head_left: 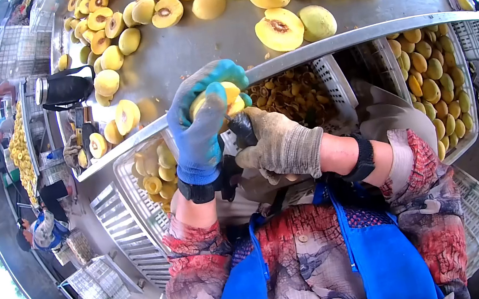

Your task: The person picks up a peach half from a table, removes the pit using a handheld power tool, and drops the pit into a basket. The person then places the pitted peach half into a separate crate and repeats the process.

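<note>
My left hand [198, 124], in a blue and teal glove, is wrapped round a yellow fruit [231, 93] just in front of the metal table's edge. Right beside it my right hand [279, 143], in a beige knitted glove, grips the black handle of a tool [241, 128]. The tool's tip is against or close to the fruit and is hidden by it and the glove. On the metal table [186, 43] ahead lie many yellow fruits, several of them halves showing brown centres, such as one cut half [280, 29].
Under the table edge are a crate of whole fruits [435, 83] at right, brown scraps [293, 95] in the middle and a white crate [125, 173] at left. A black flask [66, 87] lies on the table's left. A co-worker [47, 231] is far left.
</note>
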The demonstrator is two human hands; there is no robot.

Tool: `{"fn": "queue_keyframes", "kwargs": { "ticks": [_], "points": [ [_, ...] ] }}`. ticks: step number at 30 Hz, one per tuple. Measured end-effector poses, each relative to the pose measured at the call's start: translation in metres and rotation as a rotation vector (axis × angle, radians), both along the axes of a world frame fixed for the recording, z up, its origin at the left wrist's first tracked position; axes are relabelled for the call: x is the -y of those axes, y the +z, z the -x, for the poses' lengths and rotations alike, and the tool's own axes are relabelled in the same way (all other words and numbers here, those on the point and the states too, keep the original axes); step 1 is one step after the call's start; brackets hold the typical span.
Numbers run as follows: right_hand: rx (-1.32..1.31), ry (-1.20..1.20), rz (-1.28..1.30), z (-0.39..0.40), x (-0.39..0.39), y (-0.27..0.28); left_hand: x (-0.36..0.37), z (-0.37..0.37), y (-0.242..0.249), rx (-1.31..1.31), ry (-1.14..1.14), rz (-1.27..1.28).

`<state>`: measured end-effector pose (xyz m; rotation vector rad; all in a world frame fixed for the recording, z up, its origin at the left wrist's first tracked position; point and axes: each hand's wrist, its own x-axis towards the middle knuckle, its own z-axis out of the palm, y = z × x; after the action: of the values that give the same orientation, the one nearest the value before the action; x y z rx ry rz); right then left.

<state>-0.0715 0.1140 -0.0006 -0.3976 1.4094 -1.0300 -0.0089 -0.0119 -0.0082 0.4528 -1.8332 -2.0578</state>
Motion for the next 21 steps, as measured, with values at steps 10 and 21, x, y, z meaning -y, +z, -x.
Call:
{"fn": "queue_keyframes", "kwargs": {
  "ticks": [10,21],
  "points": [
    [0.183,0.002,0.031,0.005,-0.007,0.011,-0.007,-0.003,-0.004,-0.076,0.054,0.142],
    [0.232,0.013,0.049,0.006,-0.004,0.006,-0.017,-0.003,-0.012,-0.189,0.208,0.121]
  ]
}}
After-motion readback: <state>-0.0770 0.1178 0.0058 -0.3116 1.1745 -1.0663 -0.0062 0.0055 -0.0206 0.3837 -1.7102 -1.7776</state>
